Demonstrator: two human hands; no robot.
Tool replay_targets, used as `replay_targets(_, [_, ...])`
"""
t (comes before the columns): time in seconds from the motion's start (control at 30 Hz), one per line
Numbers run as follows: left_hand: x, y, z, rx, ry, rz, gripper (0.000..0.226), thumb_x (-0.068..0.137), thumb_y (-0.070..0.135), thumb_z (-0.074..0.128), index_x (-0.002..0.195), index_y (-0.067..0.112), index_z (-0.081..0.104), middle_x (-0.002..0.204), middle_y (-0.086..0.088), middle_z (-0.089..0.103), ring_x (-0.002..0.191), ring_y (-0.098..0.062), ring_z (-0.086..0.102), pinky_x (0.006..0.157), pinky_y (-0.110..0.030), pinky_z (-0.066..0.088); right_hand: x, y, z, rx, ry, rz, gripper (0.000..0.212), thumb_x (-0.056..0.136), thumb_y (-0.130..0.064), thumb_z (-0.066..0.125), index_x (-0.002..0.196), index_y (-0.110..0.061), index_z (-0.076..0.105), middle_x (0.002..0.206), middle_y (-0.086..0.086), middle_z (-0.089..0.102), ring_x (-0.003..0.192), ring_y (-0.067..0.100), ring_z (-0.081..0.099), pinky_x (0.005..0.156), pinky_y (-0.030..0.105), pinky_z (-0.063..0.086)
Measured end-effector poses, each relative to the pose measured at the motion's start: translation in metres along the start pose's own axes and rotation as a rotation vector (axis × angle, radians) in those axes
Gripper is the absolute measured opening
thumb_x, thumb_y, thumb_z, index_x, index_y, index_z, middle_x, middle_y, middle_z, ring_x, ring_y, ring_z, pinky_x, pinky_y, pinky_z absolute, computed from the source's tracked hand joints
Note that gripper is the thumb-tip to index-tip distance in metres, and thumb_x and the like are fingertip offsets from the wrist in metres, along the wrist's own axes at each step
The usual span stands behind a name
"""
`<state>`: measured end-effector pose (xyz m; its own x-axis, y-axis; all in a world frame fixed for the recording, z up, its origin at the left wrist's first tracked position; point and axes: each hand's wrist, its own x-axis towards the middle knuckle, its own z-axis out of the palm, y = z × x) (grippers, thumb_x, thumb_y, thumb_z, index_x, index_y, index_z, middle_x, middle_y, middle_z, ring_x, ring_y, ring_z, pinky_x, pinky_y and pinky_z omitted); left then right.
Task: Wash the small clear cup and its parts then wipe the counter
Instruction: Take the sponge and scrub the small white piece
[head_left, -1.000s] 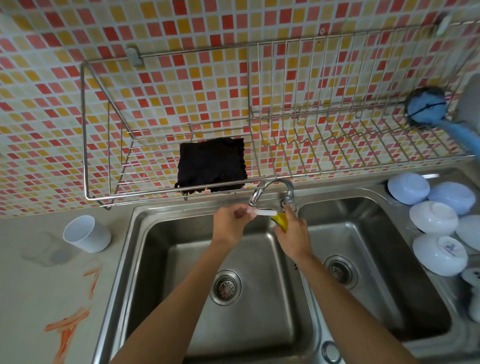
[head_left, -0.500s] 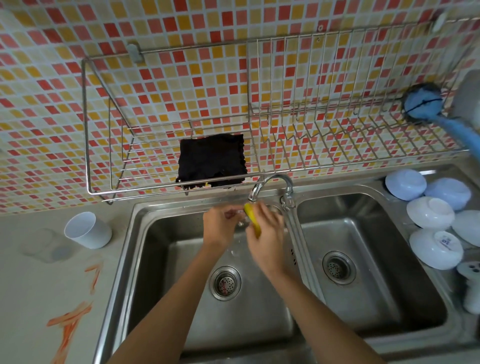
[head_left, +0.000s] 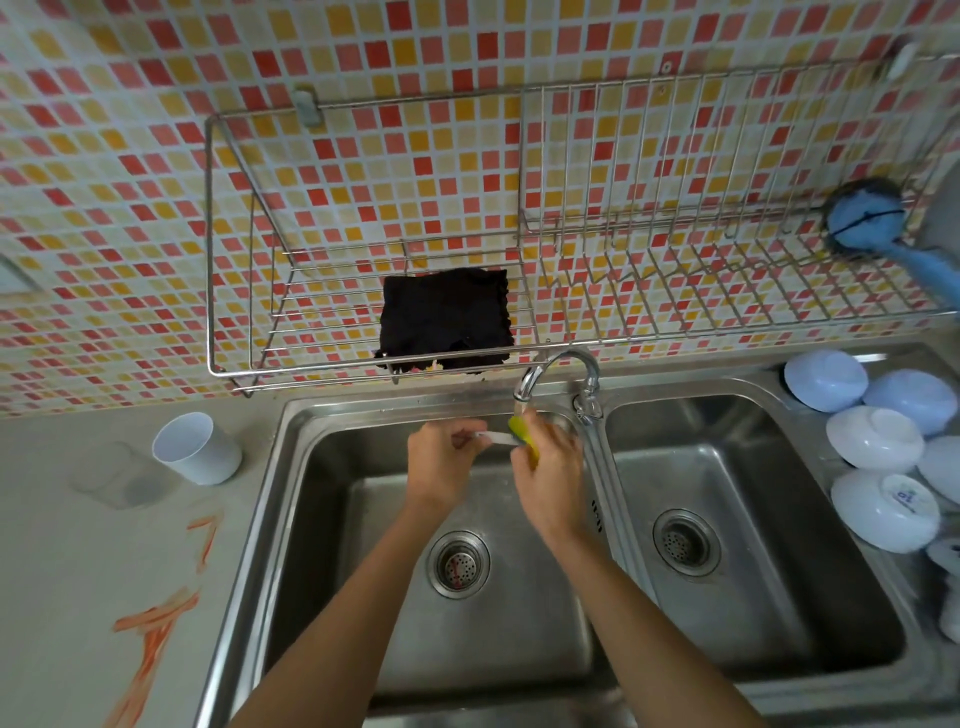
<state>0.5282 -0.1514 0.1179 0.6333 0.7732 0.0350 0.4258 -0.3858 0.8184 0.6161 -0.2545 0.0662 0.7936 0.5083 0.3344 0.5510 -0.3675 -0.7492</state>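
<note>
Both hands are over the left sink basin (head_left: 332, 545), just under the faucet spout (head_left: 529, 385). My left hand (head_left: 441, 460) pinches a thin white straw-like part (head_left: 493, 439) that points to the right. A yellow sponge (head_left: 521, 432) is gripped in my right hand (head_left: 549, 475) and pressed against the free end of that part. The small clear cup (head_left: 122, 477) stands on the grey counter (head_left: 78, 597) at the left, beside a white cup (head_left: 198, 449). Orange smears (head_left: 156, 623) streak the counter near its front.
A black cloth (head_left: 444, 322) lies in the wall-mounted wire rack (head_left: 727, 291) above the sink. A blue brush (head_left: 865, 218) hangs at the rack's right end. Several white bowls (head_left: 878, 439) lie upside down to the right of the right basin (head_left: 753, 545).
My right hand has carried the sponge leftward from beside the faucet base to the white part. It now rubs the part's end under the spout. My left hand has stayed nearly still.
</note>
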Motion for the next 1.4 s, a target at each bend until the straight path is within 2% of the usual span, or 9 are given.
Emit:
replay_targets(0.1, [0.001, -0.006, -0.007, 0.041, 0.058, -0.027, 0.021, 0.082, 0.01, 0.073, 0.103, 0.008, 0.074, 0.095, -0.005, 0.074, 0.075, -0.005, 0.062, 0.072, -0.003, 0.043, 0.01, 0.001, -0.009, 0.289, -0.165, 0.274, 0.048, 0.095, -0.023, 0.06, 0.139, -0.031, 0.043, 0.091, -0.015, 0.056, 0.082, 0.004, 0.056, 0.071, 0.015, 0.044])
replay_targets(0.2, [0.002, -0.017, -0.021, 0.073, 0.104, -0.089, 0.02, 0.083, 0.012, 0.073, 0.103, 0.008, 0.074, 0.095, -0.006, 0.074, 0.077, -0.008, 0.062, 0.082, -0.019, 0.05, 0.023, 0.01, -0.012, 0.405, -0.335, 0.487, 0.022, 0.096, -0.028, 0.059, 0.115, -0.02, 0.066, 0.088, -0.006, 0.065, 0.084, 0.014, 0.061, 0.068, 0.024, 0.043])
replay_targets(0.33, [0.002, -0.03, -0.035, 0.088, 0.121, -0.135, 0.017, 0.083, 0.013, 0.073, 0.1, 0.009, 0.075, 0.089, -0.007, 0.074, 0.074, -0.01, 0.061, 0.078, -0.022, 0.049, 0.034, 0.012, -0.01, 0.576, -0.471, 0.637, 0.019, 0.105, -0.022, 0.04, 0.107, -0.015, 0.058, 0.102, 0.011, 0.068, 0.074, 0.018, 0.064, 0.062, 0.026, 0.048])
replay_targets(0.53, [0.0, -0.042, -0.04, 0.092, 0.111, -0.161, 0.016, 0.083, 0.015, 0.073, 0.099, 0.011, 0.076, 0.087, -0.003, 0.074, 0.077, -0.011, 0.065, 0.075, -0.021, 0.048, 0.048, 0.006, -0.011, 0.561, -0.492, 0.623, 0.033, 0.104, -0.037, 0.038, 0.091, -0.015, 0.059, 0.057, -0.003, 0.047, 0.043, 0.012, 0.037, 0.04, 0.026, 0.027])
replay_targets(0.9, [0.004, -0.037, -0.029, 0.069, 0.06, -0.161, 0.019, 0.085, 0.015, 0.072, 0.102, 0.008, 0.074, 0.089, -0.005, 0.073, 0.078, -0.012, 0.063, 0.072, -0.018, 0.043, 0.06, 0.007, -0.019, 0.5, -0.476, 0.618, 0.039, 0.105, -0.038, 0.032, 0.075, -0.016, 0.041, 0.049, -0.001, 0.037, 0.039, 0.014, 0.028, 0.045, 0.029, 0.019])
replay_targets(1.1, [0.008, -0.031, -0.011, 0.056, -0.007, -0.149, 0.02, 0.083, 0.013, 0.073, 0.103, 0.009, 0.074, 0.092, -0.007, 0.074, 0.076, -0.009, 0.062, 0.065, -0.003, 0.04, 0.059, 0.048, -0.027, 0.213, -0.183, 0.527, 0.028, 0.103, -0.038, 0.039, 0.091, -0.019, 0.056, 0.079, 0.002, 0.06, 0.071, 0.021, 0.062, 0.068, 0.042, 0.056])
replay_targets(1.23, [0.012, -0.024, 0.004, -0.004, -0.059, -0.139, 0.022, 0.08, 0.011, 0.076, 0.102, 0.01, 0.074, 0.091, -0.005, 0.073, 0.078, -0.008, 0.064, 0.065, 0.003, 0.042, 0.064, 0.072, -0.039, 0.044, -0.244, 0.495, 0.05, 0.088, -0.038, 0.066, 0.135, -0.032, 0.048, 0.109, 0.001, 0.065, 0.09, 0.021, 0.063, 0.076, 0.031, 0.051])
replay_targets(1.3, [0.015, -0.02, 0.011, -0.037, -0.09, -0.144, 0.023, 0.079, 0.01, 0.077, 0.101, 0.011, 0.075, 0.089, -0.003, 0.073, 0.077, -0.007, 0.064, 0.07, 0.0, 0.045, 0.072, 0.08, -0.039, -0.092, -0.331, 0.466, 0.058, 0.087, -0.041, 0.068, 0.14, -0.033, 0.046, 0.127, 0.004, 0.062, 0.114, 0.028, 0.057, 0.093, 0.039, 0.049])
replay_targets(1.4, [0.018, -0.018, 0.021, -0.082, -0.121, -0.163, 0.023, 0.077, 0.009, 0.078, 0.099, 0.012, 0.075, 0.089, -0.004, 0.074, 0.076, -0.008, 0.065, 0.076, -0.009, 0.051, 0.081, 0.09, -0.036, -0.177, -0.377, 0.445, 0.042, 0.091, -0.041, 0.064, 0.13, -0.026, 0.057, 0.124, 0.009, 0.064, 0.113, 0.031, 0.059, 0.087, 0.035, 0.047])
